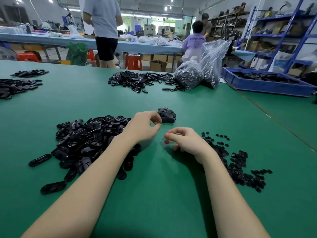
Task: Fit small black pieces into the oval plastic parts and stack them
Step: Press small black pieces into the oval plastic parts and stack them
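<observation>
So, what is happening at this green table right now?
A person is assembling small plastic parts. Both hands, left hand and right hand, hover with loosely curled fingers and seem to hold nothing. Oval parts lie heaped on the left, small black pieces on the right, and a small stack sits just beyond.

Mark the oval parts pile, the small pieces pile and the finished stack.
oval parts pile (89,134), head view, on the middle of the heap, left of the hands.
small pieces pile (238,165), head view, on the dense middle, right of the hands.
finished stack (167,115), head view, on its top part.
</observation>
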`<state>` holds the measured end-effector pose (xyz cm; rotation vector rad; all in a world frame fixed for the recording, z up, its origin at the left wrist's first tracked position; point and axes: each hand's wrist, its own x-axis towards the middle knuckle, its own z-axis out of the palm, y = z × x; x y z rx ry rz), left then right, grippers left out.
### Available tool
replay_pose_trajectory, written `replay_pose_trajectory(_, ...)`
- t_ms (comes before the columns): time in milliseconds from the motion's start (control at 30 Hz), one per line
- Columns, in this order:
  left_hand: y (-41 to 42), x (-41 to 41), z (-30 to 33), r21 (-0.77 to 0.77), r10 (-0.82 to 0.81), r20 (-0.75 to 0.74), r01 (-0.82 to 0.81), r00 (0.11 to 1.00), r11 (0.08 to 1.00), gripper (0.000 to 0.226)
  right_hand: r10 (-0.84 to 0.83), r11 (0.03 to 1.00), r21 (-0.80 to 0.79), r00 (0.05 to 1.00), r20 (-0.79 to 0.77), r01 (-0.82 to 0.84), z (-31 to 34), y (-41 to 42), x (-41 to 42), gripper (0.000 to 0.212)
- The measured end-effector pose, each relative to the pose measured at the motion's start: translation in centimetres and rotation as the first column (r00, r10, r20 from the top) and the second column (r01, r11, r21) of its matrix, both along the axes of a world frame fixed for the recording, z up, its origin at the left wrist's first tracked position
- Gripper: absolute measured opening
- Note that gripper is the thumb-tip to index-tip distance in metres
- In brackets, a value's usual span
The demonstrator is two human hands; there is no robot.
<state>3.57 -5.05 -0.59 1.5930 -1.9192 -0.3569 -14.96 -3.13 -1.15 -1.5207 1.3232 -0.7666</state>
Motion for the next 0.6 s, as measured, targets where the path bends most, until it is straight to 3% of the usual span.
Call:
replay_pose_trajectory(100,2.2,1.5,1.0,0.114,-0.076,0.099,0.065,0.992,0.991,0.010,0.001,1.000,-0.022,0.999,-0.045,-0.002,0.0,0.1,0.1,0.008)
replay_pose_trajectory(233,3.6,3.0,2.8,0.218,-0.080,0.306,0.011,0.949,0.976,0.012,-0.012,0.997,-0.077,0.997,-0.082,0.006,-0.1,0.0,0.2,0.009)
replay_pose_trajectory(367,4.5,3.9,3.6,0.298,-0.091,0.324,-0.010,0.942,0.955,0.014,0.009,0.996,-0.091,0.988,-0.152,-0.023,-0.3,-0.2,0.2,0.010)
replay_pose_trajectory(500,4.9,3.8,3.5,0.407,-0.117,0.412,-0.068,0.904,0.911,0.039,0.034,0.995,-0.087,0.979,-0.201,-0.053,-0.4,-0.3,0.2,0.010)
replay_pose_trajectory(600,4.7,3.5,2.9,0.428,-0.118,0.425,-0.084,0.898,0.900,0.039,0.024,0.994,-0.099,0.979,-0.203,-0.045,-0.4,-0.3,0.3,0.010)
